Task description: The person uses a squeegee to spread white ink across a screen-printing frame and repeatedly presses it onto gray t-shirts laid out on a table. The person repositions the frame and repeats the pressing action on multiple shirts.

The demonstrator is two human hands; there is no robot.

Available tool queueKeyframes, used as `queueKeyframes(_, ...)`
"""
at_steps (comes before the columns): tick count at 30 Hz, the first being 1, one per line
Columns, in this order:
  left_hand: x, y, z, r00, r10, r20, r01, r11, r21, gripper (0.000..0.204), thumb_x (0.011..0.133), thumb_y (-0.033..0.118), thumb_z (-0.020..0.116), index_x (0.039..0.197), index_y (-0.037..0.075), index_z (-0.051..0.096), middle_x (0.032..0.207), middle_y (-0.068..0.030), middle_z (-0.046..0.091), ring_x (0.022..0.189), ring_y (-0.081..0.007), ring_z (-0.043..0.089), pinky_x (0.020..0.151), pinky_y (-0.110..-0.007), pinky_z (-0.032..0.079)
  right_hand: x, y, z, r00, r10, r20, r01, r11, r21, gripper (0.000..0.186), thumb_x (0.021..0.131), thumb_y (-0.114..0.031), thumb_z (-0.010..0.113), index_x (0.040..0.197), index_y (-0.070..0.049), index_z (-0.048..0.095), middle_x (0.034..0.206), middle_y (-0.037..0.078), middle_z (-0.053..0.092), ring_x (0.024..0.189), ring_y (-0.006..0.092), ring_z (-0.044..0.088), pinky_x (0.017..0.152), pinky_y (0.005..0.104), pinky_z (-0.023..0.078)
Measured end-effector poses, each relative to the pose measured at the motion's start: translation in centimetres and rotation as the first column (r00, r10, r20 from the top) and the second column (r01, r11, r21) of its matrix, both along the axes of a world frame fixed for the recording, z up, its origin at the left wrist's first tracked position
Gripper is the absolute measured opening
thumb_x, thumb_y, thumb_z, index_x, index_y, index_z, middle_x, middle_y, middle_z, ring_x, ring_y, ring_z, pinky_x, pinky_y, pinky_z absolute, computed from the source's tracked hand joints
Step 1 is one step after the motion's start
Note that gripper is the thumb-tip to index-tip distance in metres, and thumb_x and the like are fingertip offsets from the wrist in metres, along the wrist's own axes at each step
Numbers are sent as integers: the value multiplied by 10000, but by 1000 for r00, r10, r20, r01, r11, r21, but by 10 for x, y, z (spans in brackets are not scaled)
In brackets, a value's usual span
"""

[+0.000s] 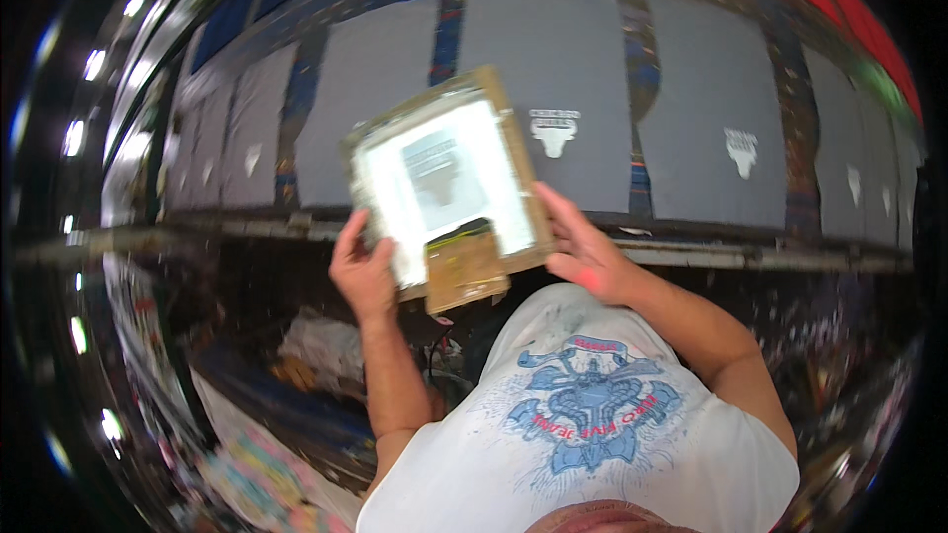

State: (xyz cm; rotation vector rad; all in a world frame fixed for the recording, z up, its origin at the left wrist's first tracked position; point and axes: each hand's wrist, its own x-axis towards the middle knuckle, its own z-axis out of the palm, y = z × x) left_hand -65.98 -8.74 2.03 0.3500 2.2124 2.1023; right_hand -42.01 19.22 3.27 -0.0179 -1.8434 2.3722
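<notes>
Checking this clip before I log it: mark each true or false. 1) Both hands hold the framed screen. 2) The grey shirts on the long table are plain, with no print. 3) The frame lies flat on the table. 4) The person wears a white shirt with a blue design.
1) True: the left hand and the right hand grip opposite sides of the framed screen.
2) False: the grey shirts carry a small white print.
3) False: the frame is held up above the long table, tilted.
4) True: the white shirt shows a blue design.
</notes>
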Motion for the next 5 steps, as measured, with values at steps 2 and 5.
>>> queueKeyframes(2, -3, -6, 1, 999, -45, -22, 45, 999, -26, 640, 877, -233, 751, 1500, -102, 687, 1554, -213, 697, 1427, -292, 684, 1246, -434, 531, 11, -14, -10, 999, -19, 33, 23, 994, -110, 986, 1135, -228, 725, 1869, -66, 87, 1825, 211, 348, 1607, 321, 483, 1265, 488, 467)
queueKeyframes(5, 33, 22, -20, 978, -161, -135, 161, 987, -9, 649, 901, -225, 755, 1532, -104, 664, 1595, -231, 670, 1471, -315, 657, 1273, -436, 506, 67, -8, -27, 985, -168, 31, 170, 972, -162, 1006, 1134, -272, 739, 1872, -89, 82, 1829, 198, 349, 1618, 320, 470, 1292, 525, 455)
